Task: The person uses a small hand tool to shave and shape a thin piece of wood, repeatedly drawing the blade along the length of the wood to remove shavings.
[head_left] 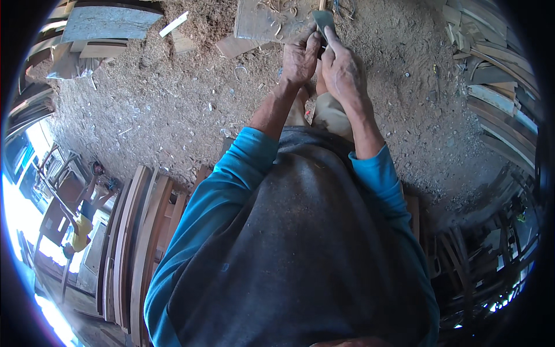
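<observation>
At the top of the head view, both my hands are close together at the edge of a wooden board (251, 20). My right hand (345, 72) is closed on a flat grey-green piece (325, 21), its index finger stretched along it. A narrow light wooden strip (322, 4) shows just beyond this piece; whether the two are joined I cannot tell. My left hand (299, 62) is closed beside the right, thumb upward near the flat piece. What its fingers hold is hidden. Curled wood shavings (278, 8) lie on the board.
Sawdust and chips cover the ground (167, 110). Stacked planks stand at the lower left (139, 231), and more timber (503, 104) lies at the right. A pale board (110, 23) rests at the upper left. Another person (82, 228) in yellow is far left.
</observation>
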A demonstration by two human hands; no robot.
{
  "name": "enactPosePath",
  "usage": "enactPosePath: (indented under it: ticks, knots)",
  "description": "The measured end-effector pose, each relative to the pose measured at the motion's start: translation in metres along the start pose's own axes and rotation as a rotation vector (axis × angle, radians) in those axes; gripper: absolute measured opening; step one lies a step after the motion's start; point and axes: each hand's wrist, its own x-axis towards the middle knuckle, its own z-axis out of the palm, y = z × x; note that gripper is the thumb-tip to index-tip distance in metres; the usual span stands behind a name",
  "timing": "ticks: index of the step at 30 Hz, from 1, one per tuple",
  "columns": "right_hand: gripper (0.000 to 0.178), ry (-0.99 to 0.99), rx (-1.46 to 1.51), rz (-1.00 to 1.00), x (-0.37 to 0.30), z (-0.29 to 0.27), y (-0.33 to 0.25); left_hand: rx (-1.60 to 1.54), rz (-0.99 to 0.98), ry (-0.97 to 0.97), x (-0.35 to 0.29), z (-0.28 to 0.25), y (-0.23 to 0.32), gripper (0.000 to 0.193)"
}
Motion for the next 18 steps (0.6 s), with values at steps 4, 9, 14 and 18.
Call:
enactPosePath:
  ticks: [4,9,14,18]
  knots:
    - [0.044,0.000,-0.055,0.072,0.045,-0.010,-0.005,-0.021,-0.005,-0.015,0.005,0.002,0.001,0.036]
    - [0.042,-0.007,0.100,0.063,0.021,-0.024,-0.005,-0.093,-0.074,-0.022,0.004,-0.003,-0.004,0.041]
    - [0.042,0.014,0.101,-0.019,-0.025,-0.008,0.004,-0.065,-0.069,-0.026,0.002,-0.003,-0.002,0.038]
    - [0.042,-0.006,0.089,-0.016,-0.014,-0.007,0.000,-0.030,-0.006,-0.008,0.006,-0.005,-0.005,0.036]
